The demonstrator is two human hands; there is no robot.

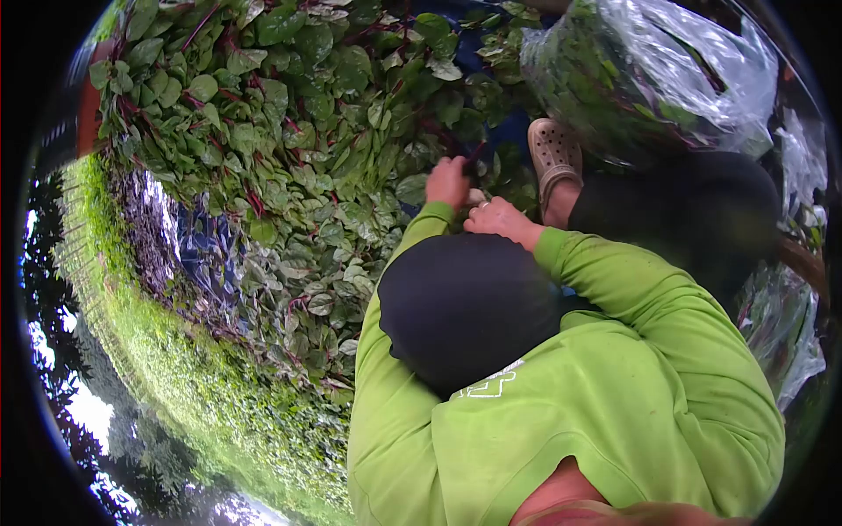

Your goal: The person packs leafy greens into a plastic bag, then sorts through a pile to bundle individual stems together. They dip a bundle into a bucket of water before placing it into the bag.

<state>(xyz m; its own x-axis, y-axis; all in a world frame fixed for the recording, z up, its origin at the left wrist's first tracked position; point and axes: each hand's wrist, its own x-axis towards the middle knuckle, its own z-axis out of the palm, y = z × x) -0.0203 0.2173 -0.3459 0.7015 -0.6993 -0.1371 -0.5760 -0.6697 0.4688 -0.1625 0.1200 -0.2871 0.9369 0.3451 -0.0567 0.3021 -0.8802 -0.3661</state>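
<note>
My left hand [447, 182] is closed at the edge of a heap of leafy greens [298, 114]. A thin purple-red stem [476, 152] sticks out at its fingertips. Just to the right and nearer my body, my right hand [504, 219] has its fingers curled, with a ring on one of them. Between the two hands shows a small pale thing [475, 195], too small to name. The greens have broad green leaves and red-purple stems, and they spread far to the left of my hands.
A clear plastic bag [649, 79] full of greens stands at the upper right, with another plastic bag [781, 324] at the right edge. My foot in a tan clog [555, 158] is close to the hands. Blue sheet [509, 131] shows under the leaves. My dark knee [469, 307] rises between my arms.
</note>
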